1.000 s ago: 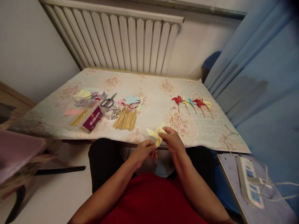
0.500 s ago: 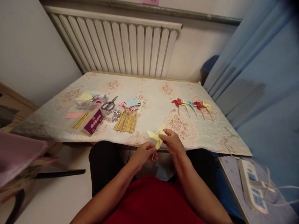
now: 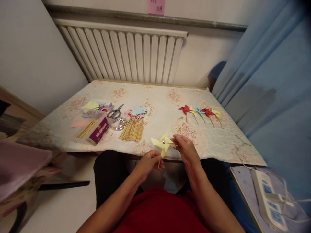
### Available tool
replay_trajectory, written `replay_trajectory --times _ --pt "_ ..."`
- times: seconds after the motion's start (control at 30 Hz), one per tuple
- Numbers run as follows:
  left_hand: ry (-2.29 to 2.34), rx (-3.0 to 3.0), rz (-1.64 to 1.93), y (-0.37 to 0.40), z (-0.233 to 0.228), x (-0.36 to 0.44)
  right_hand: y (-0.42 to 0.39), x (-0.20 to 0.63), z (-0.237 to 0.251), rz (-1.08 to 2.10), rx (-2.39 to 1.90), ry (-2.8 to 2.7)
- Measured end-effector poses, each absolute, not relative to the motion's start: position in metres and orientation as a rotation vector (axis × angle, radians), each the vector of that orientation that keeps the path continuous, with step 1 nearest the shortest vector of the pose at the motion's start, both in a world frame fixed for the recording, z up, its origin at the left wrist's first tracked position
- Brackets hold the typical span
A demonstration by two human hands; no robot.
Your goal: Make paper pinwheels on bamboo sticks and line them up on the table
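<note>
Yellow paper, folded into four blades around a small round metal centre, makes the pinwheel [image 3: 163, 142] held above the near edge of the table, at the middle. The left hand [image 3: 152, 160] reaches in from below with its thumb and fingers pinched on the pinwheel's thin stick [image 3: 158, 165], just under the blades. The right hand [image 3: 187, 148] is raised with bent fingers at the tip of the right blade; whether they grip it or only touch it, I cannot tell.

Five more paper pinwheels on sticks lie in a row at the right: two red [image 3: 185, 109], two yellow [image 3: 216, 112] and one blue [image 3: 199, 111]. Left of the middle are one bundle of tan wooden sticks [image 3: 132, 130], one stack of coloured paper sheets [image 3: 138, 112], one pair of dark-handled scissors [image 3: 114, 113], one round clear tub of shiny metal pieces [image 3: 119, 124] and one purple-and-clear box [image 3: 98, 131].

Pale floral cloth [image 3: 157, 94] covers the table. Beyond it stands a white ribbed radiator [image 3: 136, 56]; a blue curtain [image 3: 272, 74] hangs at the right, above a white power strip [image 3: 268, 198].
</note>
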State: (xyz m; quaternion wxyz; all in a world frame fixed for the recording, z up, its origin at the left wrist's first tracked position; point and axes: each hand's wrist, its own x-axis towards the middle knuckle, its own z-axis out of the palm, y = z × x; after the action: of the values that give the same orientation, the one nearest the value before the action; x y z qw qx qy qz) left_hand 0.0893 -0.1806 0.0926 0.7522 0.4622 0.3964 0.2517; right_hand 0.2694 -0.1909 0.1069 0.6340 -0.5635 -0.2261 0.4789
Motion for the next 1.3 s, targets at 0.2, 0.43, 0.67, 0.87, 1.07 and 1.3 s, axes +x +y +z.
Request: replay_trajectory --times 0.2,0.43,0.67,0.87,1.07,1.3 --pt "0.901 0.958 0.690 -0.166 0.089 0.092 -0.198 0.271 0.084 1.063 -1.347 -0.429" --pt "0.946 0.913 0.840 -0.151 0.078 0.106 -0.208 0.240 0.063 1.277 -1.378 -0.667" --pt "0.878 0.859 0.836 -0.149 0.071 0.117 -0.206 0.230 0.058 1.317 -1.333 -0.754" --pt "0.855 0.870 0.765 -0.149 0.065 0.126 -0.200 0.233 0.048 1.323 -1.375 -0.692" --pt "0.857 0.912 0.691 -0.147 0.062 0.137 -0.192 0.240 0.035 1.294 -1.437 -0.630" --pt "0.994 1.138 0.699 -0.130 0.044 0.144 -0.188 0.262 0.040 1.197 -1.451 -0.585"
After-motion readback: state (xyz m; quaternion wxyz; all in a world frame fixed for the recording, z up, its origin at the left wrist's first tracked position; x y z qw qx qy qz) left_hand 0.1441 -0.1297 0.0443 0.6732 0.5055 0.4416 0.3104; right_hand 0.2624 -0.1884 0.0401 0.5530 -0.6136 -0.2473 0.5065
